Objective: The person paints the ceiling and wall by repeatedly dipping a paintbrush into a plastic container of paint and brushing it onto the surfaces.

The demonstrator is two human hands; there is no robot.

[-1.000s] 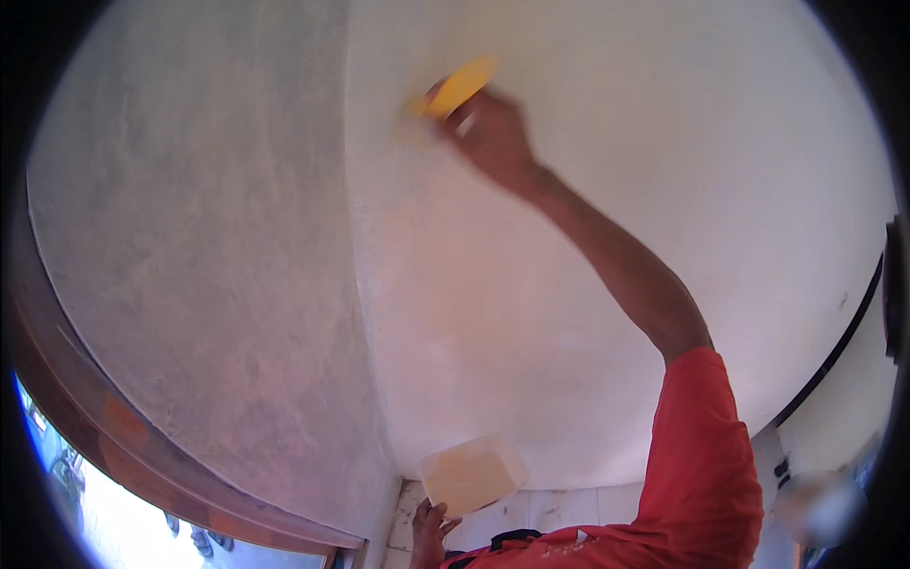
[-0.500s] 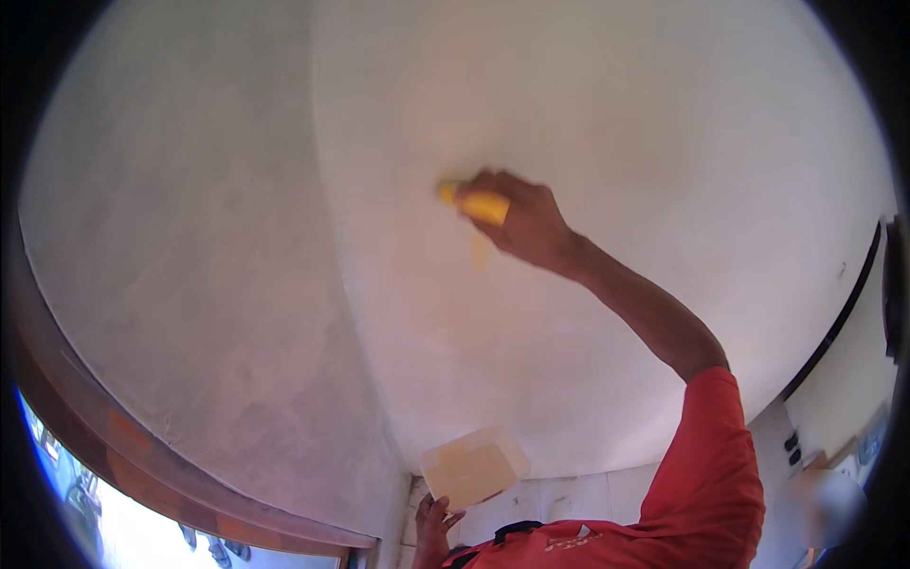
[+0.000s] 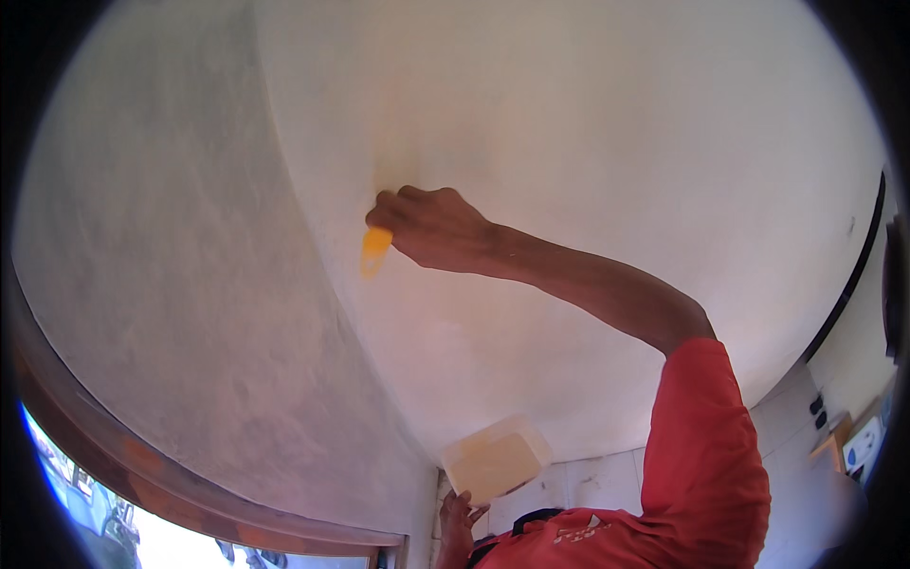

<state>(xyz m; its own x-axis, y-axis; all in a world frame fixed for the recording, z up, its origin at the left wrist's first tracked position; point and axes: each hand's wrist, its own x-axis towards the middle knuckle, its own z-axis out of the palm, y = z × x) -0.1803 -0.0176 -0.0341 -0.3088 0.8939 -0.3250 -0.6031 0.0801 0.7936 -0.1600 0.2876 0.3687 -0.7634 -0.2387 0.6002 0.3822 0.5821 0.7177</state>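
Note:
Up against the pale wall [image 3: 569,142], my right hand [image 3: 431,228] is closed round a paintbrush [image 3: 375,252]. Its yellow handle points down below my fist, and its bristle end is hidden by my fingers. A faint damp-looking patch shows on the wall just above that hand. Low in the view, my left hand [image 3: 458,517] grips the near edge of a translucent rectangular plastic tub [image 3: 493,462]. Cream-coloured liquid or paint shows in the tub, which is close to the foot of the wall.
A grey, mottled wall [image 3: 161,218] meets the pale one at a corner on my left. Below it curves a brown wooden frame [image 3: 142,469], with bright daylight beyond. Light tiles [image 3: 607,484] lie at the bottom. A dark strip [image 3: 853,284] borders the pale wall at right.
My right hand has moved left toward the corner, and the brush handle has swung from sideways to pointing down. The tub and left hand appear slightly farther right as the view shifts.

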